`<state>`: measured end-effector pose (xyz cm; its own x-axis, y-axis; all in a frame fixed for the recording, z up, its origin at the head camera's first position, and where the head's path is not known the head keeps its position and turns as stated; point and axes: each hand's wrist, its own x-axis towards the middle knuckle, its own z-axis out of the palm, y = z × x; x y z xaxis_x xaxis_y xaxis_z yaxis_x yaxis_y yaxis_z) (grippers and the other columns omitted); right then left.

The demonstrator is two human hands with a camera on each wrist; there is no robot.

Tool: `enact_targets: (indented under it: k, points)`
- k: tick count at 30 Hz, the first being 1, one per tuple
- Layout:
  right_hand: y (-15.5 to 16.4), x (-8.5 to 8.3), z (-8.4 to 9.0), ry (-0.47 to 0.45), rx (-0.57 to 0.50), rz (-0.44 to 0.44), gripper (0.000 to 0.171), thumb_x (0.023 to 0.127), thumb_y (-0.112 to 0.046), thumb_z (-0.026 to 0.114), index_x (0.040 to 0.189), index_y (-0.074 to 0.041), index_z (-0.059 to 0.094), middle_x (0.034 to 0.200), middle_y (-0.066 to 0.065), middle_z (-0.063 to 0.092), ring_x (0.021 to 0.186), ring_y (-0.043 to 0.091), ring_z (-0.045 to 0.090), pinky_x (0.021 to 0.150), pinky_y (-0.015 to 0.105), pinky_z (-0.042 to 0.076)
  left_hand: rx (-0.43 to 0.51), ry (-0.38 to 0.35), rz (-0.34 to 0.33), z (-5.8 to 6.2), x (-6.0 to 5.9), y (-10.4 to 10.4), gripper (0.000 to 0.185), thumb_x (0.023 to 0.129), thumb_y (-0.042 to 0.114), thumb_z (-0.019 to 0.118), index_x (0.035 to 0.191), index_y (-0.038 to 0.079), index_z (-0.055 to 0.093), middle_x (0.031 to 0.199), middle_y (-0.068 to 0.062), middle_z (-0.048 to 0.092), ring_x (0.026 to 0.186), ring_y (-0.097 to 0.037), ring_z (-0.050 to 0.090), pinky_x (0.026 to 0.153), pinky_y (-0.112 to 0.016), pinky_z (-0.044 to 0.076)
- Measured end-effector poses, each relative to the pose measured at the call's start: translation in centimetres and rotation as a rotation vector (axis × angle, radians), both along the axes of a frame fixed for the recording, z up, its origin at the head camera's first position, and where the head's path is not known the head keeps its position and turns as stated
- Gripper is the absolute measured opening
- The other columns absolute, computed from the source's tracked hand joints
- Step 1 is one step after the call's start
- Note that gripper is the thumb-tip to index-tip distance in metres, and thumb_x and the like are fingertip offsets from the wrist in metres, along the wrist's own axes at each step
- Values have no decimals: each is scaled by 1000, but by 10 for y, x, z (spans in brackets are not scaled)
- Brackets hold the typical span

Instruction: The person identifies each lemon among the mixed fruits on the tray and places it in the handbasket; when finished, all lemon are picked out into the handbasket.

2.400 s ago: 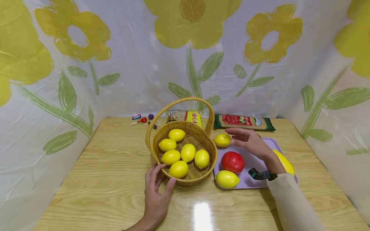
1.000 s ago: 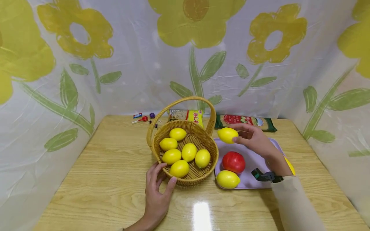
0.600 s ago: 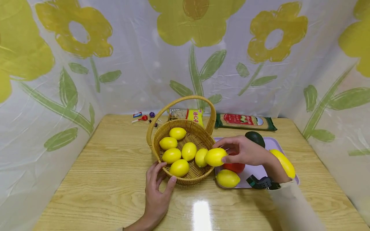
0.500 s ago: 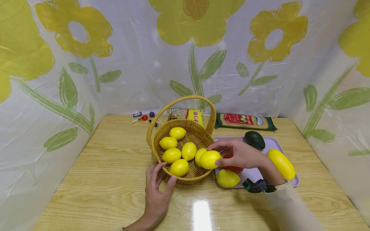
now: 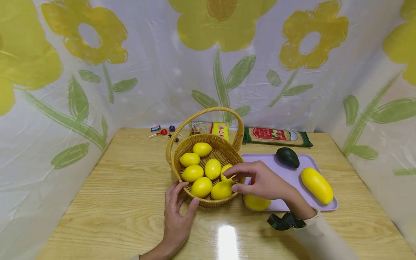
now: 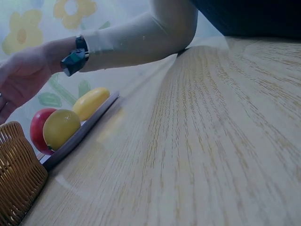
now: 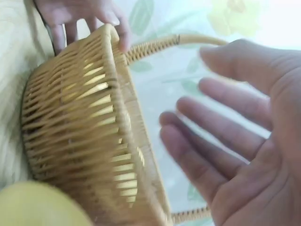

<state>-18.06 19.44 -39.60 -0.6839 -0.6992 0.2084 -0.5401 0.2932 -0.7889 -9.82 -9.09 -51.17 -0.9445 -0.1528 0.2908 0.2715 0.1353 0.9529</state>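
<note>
A round wicker basket (image 5: 208, 203) with a tall hoop handle holds several yellow lemons. One lemon (image 5: 221, 190) lies by its front right rim, just left of my right fingertips. My right hand (image 5: 260, 181) hovers over the right rim, fingers apart and nothing between them; the right wrist view shows its bare palm beside the basket wall (image 7: 70, 108). At the front left, my left hand (image 5: 178, 213) holds the basket rim with fingers and thumb. Below my right hand, another lemon (image 5: 257, 203) sits on the lilac tray (image 5: 294, 177). A red fruit (image 6: 38, 125) there is mostly hidden in the head view.
The tray also carries a dark green avocado (image 5: 287, 157) and a long yellow fruit (image 5: 317, 186). Behind stand a green-ended packet (image 5: 276, 136) and a yellow packet (image 5: 221, 129). Lollipops (image 5: 163, 132) and a small blue-red wrapper (image 5: 155, 128) lie at the back left.
My right hand picked a lemon from the tray's back left corner, carried it over the basket's right rim and let it go inside. My left hand has stayed at the rim.
</note>
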Motion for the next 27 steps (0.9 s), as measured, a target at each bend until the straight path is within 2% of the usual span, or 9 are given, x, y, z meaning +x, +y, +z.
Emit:
enact_targets:
  k: [5,10,12,16,21,24,27]
  points:
    - [27,9,-11,-100,-116,-1,33,103,-4,76,136,-3,73,133,16,76,116,29,75,102,40,66,0,5,-6,-1,0,1,53,103,7,75,152,2,54,169,-17,32,149,-29,44,119,-18,48]
    - [57,26,-22,-175,-137,-58,36,102,2,74,137,-7,73,134,20,75,121,33,73,106,38,64,-1,15,-3,-1,0,1,53,103,7,75,152,2,54,169,-18,33,148,-34,46,118,-17,49]
    - [67,34,-26,-187,-128,-90,38,101,2,74,138,-8,73,136,22,74,124,30,73,107,35,63,-4,16,-2,-1,0,0,53,103,7,75,152,2,54,168,-18,33,148,-35,47,117,-17,49]
    - [84,47,-32,-148,-103,-146,44,100,1,77,143,-7,70,142,22,72,131,22,69,112,28,58,-8,20,-4,0,-1,0,54,103,7,76,152,2,54,168,-21,32,147,-36,47,116,-16,49]
    - [90,52,-44,-93,-27,-221,49,99,-9,82,145,-15,71,145,7,73,138,7,63,116,16,49,-1,23,-11,1,-2,0,54,103,6,75,152,1,53,168,-24,31,147,-37,47,117,-15,48]
    - [88,52,-54,-92,10,-229,48,98,-15,85,144,-21,72,146,1,73,138,3,61,116,16,48,1,19,-10,1,-2,0,53,103,6,75,152,2,53,168,-22,31,147,-38,47,117,-15,48]
    - [85,50,-64,-100,19,-219,48,96,-19,87,142,-24,73,149,2,70,139,2,60,116,17,49,1,15,-7,0,-1,0,53,103,6,75,151,1,54,168,-20,32,147,-38,47,116,-15,49]
